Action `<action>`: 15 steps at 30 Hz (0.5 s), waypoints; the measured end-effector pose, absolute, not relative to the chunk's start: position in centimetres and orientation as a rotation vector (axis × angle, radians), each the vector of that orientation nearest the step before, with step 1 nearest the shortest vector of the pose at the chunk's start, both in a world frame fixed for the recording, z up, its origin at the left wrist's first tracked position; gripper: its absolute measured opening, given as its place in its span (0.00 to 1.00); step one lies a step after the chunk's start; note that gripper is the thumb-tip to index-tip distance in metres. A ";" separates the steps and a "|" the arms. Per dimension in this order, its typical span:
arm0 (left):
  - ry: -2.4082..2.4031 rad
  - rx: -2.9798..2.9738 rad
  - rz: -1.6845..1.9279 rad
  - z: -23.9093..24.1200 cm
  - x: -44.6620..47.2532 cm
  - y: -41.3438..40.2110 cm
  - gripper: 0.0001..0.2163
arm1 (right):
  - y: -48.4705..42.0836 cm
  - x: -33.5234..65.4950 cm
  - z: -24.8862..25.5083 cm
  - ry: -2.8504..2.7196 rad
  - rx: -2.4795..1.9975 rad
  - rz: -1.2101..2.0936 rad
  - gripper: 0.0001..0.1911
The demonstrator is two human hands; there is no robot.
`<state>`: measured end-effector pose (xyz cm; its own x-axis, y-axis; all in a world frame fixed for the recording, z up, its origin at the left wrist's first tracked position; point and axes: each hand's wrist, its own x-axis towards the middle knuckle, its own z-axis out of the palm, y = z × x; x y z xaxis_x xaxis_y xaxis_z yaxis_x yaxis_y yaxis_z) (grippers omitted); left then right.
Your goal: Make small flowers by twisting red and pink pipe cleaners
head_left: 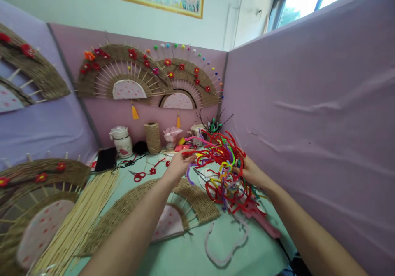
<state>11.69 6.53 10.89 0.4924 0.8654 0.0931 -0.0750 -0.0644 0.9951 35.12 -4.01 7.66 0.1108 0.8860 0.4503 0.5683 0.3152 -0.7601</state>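
Filling the right of the frame, a purple partition (308, 123) is standing beside a pale green table (247, 255), which is stretching across the lower middle. Two woven fans, one on the left (123, 55) and one on the right (185, 70), are hanging on the pink panel (148, 107) at upper centre, partly overlapping. Another fan (202, 204) is lying flat at lower centre, behind the left forearm. Pale strips (83, 218) are running in a bundle through the lower left. Right of centre, a tangle of fuzzy stems (222, 156), mostly red, is bunching up between the two hands. The left hand (179, 167) is closing its fingers on the tangle's left edge; the right hand (251, 173) is gripping its right side, some fingers hiding behind the stems. Left of centre, a white jar (122, 144) is standing near a spool (152, 138) of twine. Below the tangle, a pink tool (262, 220) is pointing toward the lower right. Red-handled scissors (139, 177) are lying left of centre, and a tiny red flower (152, 171) is resting just beside them.
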 end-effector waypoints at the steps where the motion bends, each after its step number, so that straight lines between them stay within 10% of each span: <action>1: 0.736 1.382 0.903 10.3 11.7 6.3 0.16 | -3.9 35.2 7.5 -1.582 -1.356 0.370 0.37; 15: 0.638 1.413 0.873 7.9 10.1 6.4 0.17 | -4.2 34.8 6.9 -1.700 -1.381 0.239 0.36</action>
